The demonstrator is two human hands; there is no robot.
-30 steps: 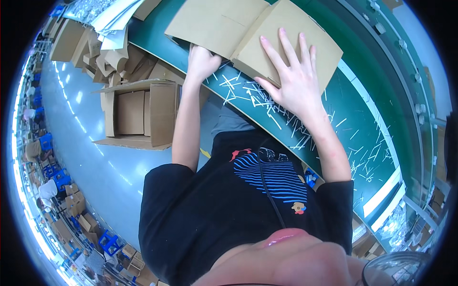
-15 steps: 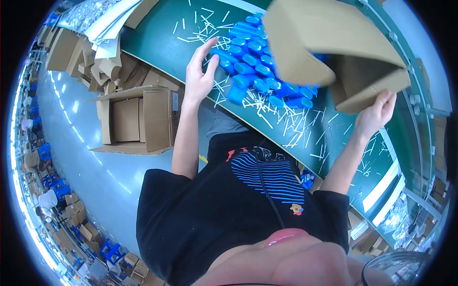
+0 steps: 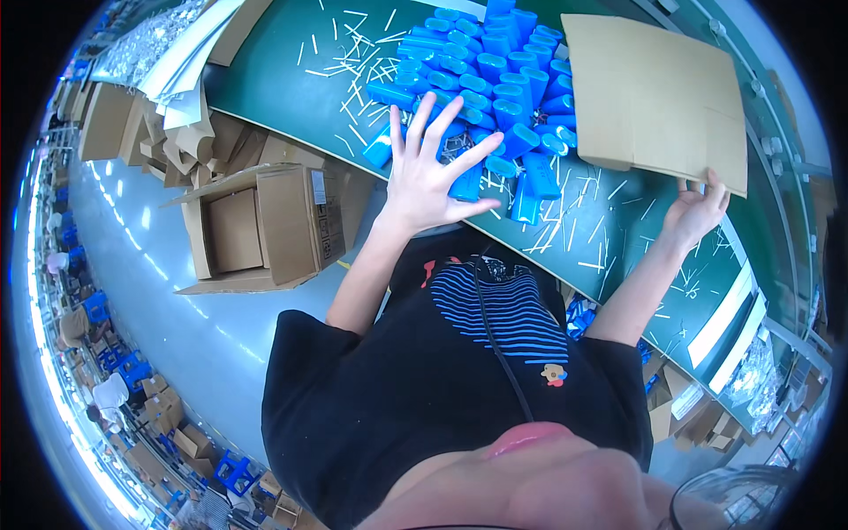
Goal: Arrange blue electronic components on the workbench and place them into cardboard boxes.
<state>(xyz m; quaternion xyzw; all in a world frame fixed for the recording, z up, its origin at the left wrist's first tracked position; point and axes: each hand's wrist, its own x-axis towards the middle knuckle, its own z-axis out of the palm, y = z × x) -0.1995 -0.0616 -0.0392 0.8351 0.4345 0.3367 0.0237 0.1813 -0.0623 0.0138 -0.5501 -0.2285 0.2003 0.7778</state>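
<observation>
A heap of glossy blue oblong plastic pieces (image 3: 495,79) lies on the green tabletop (image 3: 274,84), some standing on end and some on their sides. My left hand (image 3: 433,168) is over the heap's near side with its fingers spread, holding nothing. Whether its fingertips touch the blue pieces I cannot tell. On the right, a brown cardboard box (image 3: 658,93) is tipped over beside the heap, its inside hidden. My right hand (image 3: 695,210) grips the box's near lower edge, fingers curled against the cardboard.
Thin white sticks (image 3: 349,66) are scattered around the heap. An open cardboard box (image 3: 252,225) stands left of the table, near piled cardboard scraps (image 3: 199,146). White strips (image 3: 724,331) lie at the table's right end. Blue stools (image 3: 234,473) and cartons line the far left floor.
The cardboard box has turned over, so its opening no longer shows. More blue pieces are visible on the table. My left hand has moved right and spread its fingers.
</observation>
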